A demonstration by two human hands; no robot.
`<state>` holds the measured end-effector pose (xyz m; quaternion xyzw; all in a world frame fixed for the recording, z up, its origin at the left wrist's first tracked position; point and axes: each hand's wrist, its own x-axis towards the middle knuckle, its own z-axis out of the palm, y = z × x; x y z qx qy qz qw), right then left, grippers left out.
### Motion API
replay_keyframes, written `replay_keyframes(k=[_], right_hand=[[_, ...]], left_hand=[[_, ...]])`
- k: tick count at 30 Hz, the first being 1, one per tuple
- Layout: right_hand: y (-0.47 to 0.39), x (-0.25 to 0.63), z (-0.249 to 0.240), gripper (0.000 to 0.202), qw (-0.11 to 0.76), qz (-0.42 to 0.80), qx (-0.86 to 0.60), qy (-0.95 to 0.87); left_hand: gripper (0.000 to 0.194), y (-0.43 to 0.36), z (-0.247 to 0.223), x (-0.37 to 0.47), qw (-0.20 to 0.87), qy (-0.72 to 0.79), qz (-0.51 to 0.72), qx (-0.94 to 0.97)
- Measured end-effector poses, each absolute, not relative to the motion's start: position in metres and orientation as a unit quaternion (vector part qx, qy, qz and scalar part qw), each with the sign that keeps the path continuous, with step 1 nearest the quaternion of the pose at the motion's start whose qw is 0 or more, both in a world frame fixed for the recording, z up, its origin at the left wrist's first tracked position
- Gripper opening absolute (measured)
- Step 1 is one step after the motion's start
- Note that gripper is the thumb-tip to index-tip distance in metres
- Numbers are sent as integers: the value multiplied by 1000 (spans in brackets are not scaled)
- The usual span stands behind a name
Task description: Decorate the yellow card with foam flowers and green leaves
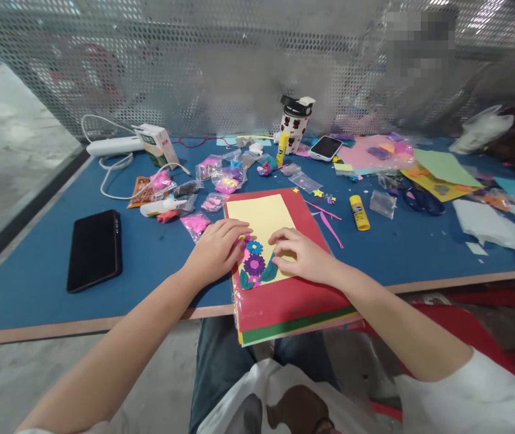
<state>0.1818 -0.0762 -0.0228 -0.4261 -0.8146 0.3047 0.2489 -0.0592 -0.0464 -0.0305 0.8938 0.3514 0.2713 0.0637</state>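
A yellow card (262, 223) lies on a stack of red and green paper sheets (289, 301) that overhangs the near edge of the blue table (35, 271). Blue and purple foam flowers (254, 258) with teal leaves sit at the card's lower left corner. My left hand (216, 248) rests flat on the card's left edge, fingertips at the flowers. My right hand (300, 253) presses its fingertips on the card just right of the flowers, over a teal leaf. Neither hand holds anything that I can see.
A black phone (94, 248) lies at the left. Small bags of foam shapes (221, 181), a yellow glue stick (359, 212), scissors (423, 200), a white phone (325, 147), a lidded cup (296, 120), a carton (160, 144) and loose coloured papers (442, 169) crowd the table's back half.
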Motion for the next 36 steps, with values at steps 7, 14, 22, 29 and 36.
replay_keyframes(k=[7, 14, 22, 29, 36], right_hand=[[-78, 179, -29, 6, 263, 276, -431, -818], [-79, 189, -26, 14, 332, 312, -405, -793], [-96, 194, -26, 31, 222, 231, -451, -833], [-95, 190, -32, 36, 204, 175, -452, -851], [-95, 194, -29, 43, 227, 210, -447, -839]], left_hand=[[28, -46, -30, -60, 70, 376, 290, 877], [29, -46, -29, -61, 63, 370, 303, 876], [30, -44, -30, -61, 66, 380, 293, 875], [30, -45, -29, -61, 67, 384, 295, 872], [31, -44, -29, -62, 71, 384, 292, 873]])
